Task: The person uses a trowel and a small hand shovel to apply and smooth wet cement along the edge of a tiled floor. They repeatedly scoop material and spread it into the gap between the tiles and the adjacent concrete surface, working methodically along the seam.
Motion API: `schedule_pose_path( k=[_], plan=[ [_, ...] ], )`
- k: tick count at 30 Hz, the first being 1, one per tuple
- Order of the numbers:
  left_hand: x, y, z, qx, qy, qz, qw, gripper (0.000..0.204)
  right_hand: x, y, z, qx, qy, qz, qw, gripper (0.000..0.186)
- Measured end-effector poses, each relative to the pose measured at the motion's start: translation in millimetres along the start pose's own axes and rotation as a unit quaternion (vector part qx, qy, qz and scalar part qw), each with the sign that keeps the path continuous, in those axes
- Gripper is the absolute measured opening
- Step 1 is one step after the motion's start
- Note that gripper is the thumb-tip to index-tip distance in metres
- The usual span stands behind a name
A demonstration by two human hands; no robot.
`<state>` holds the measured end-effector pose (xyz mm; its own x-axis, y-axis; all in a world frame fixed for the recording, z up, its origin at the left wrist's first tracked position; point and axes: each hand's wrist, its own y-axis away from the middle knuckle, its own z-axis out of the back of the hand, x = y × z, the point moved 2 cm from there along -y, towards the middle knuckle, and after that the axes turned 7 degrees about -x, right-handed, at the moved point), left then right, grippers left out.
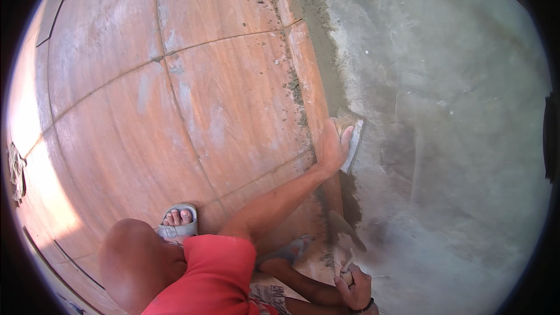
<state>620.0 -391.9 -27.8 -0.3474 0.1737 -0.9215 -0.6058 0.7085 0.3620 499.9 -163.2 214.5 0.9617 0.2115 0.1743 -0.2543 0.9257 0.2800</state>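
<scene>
My left hand (331, 149) grips a flat hand float (353, 146), fingers wrapped over its top, on a strip of wet grey mortar (321, 41) beside the narrow edge tiles (309, 70). My right hand (353, 289), with a dark band at the wrist, holds a pointed trowel (344, 233) by its handle. The trowel's grey blade is over the lower part of the mortar strip. My red sleeve and bare forearm cross the lower middle.
Orange floor tiles (216, 87) with scattered mortar crumbs fill the left. A rough grey cement surface (449, 151) takes up the right. My sandalled foot (179, 220) and bent knee (131, 259) are at lower left. A crumpled cloth (16, 172) lies at the far left.
</scene>
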Motion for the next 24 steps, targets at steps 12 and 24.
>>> schedule_pose_path(
  k=[12,24],
  plan=[
    [-10.7,-127.6,1.4,-0.123,-0.035,0.009,0.992,0.046,-20.0,27.0,2.2,0.031,0.035,-0.12,0.992,0.04],
    [-33.4,-137.1,16.3,-0.065,-0.071,0.016,0.995,0.048,-18.6,26.3,1.7,0.069,0.022,-0.101,0.992,0.034]
  ],
)
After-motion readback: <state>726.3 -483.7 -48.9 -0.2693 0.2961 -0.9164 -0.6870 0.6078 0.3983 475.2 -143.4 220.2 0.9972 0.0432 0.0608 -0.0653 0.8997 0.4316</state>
